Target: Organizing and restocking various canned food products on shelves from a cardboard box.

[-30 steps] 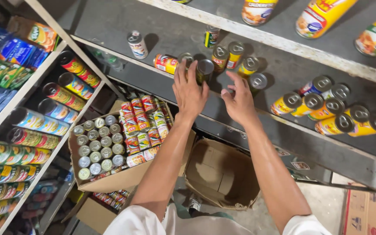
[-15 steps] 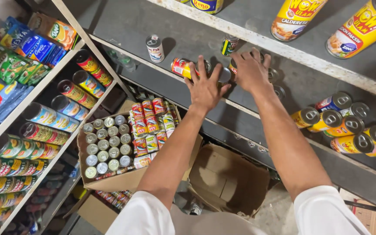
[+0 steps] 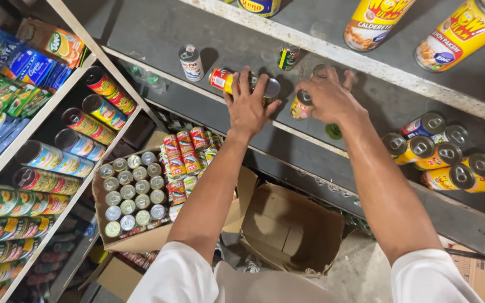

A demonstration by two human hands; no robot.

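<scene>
Both hands are up on the grey shelf (image 3: 158, 33), working among small cans. The left hand (image 3: 248, 106) lies over a group of cans with its fingers spread apart, palm down on a can with a grey lid (image 3: 270, 88); a red and yellow can (image 3: 222, 79) lies on its side just left of the fingertips, touching them or nearly so. The right hand (image 3: 326, 101) has its fingers curled together around a yellow can (image 3: 301, 104), thumb side toward the left hand; another can top shows just beyond its knuckles.

Farther left on the same shelf, a white can (image 3: 191, 62) stands upright, well apart from the hands. A green can (image 3: 289, 57) stands at the back, between the two hands. To the right, a cluster of yellow cans (image 3: 439, 157) lies on its side, lids facing out.

Below the shelf, an open cardboard box (image 3: 141, 238) holds rows of upright cans, silver-lidded on the left, red-labelled on the right. An empty brown box (image 3: 293, 233) sits beside it on the floor. The rack at far left (image 3: 40, 126) carries rolled cans and packets.
</scene>
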